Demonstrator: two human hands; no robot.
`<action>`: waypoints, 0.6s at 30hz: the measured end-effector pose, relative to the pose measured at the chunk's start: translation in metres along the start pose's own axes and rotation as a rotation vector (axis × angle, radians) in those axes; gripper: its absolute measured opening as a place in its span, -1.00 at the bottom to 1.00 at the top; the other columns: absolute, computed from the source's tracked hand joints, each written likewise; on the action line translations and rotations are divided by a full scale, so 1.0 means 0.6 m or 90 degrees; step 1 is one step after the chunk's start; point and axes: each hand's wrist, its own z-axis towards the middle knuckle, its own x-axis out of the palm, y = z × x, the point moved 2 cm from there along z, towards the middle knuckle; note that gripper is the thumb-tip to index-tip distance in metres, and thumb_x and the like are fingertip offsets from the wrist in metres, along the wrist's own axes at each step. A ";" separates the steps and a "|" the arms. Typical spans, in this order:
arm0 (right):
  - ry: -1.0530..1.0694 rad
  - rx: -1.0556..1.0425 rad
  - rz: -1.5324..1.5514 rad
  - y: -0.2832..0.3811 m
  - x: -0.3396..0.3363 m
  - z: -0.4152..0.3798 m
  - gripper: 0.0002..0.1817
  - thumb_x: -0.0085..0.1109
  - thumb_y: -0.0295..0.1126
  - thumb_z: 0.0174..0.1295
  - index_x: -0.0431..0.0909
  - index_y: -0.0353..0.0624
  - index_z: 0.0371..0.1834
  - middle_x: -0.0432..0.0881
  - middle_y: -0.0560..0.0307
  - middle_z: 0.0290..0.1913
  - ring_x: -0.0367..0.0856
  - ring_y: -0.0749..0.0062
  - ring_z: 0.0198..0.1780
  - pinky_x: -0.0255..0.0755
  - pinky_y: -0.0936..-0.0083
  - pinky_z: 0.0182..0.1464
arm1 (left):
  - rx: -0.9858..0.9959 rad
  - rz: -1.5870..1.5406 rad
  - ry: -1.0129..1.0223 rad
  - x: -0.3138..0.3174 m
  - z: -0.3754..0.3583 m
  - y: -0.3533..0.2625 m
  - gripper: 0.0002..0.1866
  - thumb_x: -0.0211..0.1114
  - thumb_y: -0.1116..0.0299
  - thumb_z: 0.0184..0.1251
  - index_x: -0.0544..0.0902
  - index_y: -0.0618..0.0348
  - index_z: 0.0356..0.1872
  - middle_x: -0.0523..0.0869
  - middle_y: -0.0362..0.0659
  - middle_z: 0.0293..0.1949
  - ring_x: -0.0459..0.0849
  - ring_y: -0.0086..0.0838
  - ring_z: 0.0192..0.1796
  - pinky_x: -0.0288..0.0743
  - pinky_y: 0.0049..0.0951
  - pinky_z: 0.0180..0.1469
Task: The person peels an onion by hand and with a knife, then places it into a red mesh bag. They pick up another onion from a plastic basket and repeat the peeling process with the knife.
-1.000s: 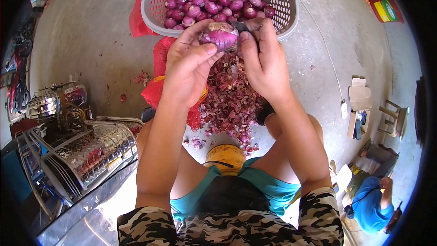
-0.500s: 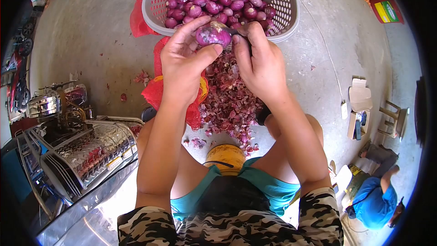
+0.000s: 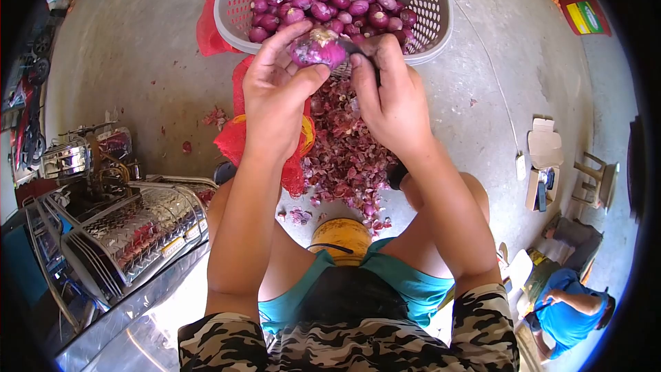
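Note:
Between my two hands is a red onion point(image 3: 319, 49) with a pale, brownish top and dark patches. My left hand point(image 3: 282, 79) holds it from the left, thumb below and fingers behind. A small dark knife point(image 3: 356, 49) is gripped in my right hand point(image 3: 387, 86), its blade end at the onion's right side. Just beyond the hands, a grey perforated basket point(image 3: 441, 21) contains several peeled red onions point(image 3: 321, 11). Below the hands, a heap of onion skins point(image 3: 348, 145) covers the floor, next to a red mesh bag point(image 3: 236, 139).
A yellow bucket point(image 3: 341, 239) stands between my knees. Metal machinery point(image 3: 138, 227) is at the left. An open cardboard box point(image 3: 544, 148) and a wooden stool point(image 3: 597, 182) lie at the right. Another person in blue point(image 3: 568, 313) is at the lower right.
The onion has shifted slightly left and turned, showing more of its pale top. Both hands moved a little with it. The other person's arm and body have changed position.

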 end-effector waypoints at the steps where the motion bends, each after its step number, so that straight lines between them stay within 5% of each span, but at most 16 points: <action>1: -0.006 0.009 -0.008 -0.001 0.000 0.002 -0.83 0.06 -0.44 0.25 0.27 -0.21 -0.21 0.55 -0.18 -0.53 0.55 -0.19 -0.47 0.37 0.06 -0.49 | -0.003 -0.010 0.008 0.001 -0.002 0.000 -0.47 0.16 0.73 0.07 0.42 0.35 0.16 0.56 -0.02 0.03 0.57 -0.40 0.05 0.45 -0.40 0.13; 10: -0.034 0.134 0.190 -0.004 -0.001 -0.003 -0.74 0.02 -0.43 0.29 0.26 -0.25 -0.03 0.61 -0.21 -0.33 0.62 -0.11 -0.31 0.47 0.24 -0.28 | -0.068 -0.163 0.016 0.005 -0.001 0.000 -0.47 0.08 0.61 0.14 0.30 0.36 0.21 0.54 0.03 0.05 0.55 -0.31 0.10 0.41 -0.29 0.24; 18: 0.004 0.203 0.337 -0.012 -0.003 0.006 -0.78 0.14 -0.41 0.24 0.45 -0.32 -0.16 0.63 0.02 -0.31 0.56 0.47 -0.29 0.45 0.48 -0.23 | -0.081 -0.078 0.021 0.011 -0.003 0.004 -0.53 0.18 0.52 0.24 0.32 0.34 0.18 0.54 -0.03 0.03 0.56 -0.33 0.10 0.43 -0.28 0.22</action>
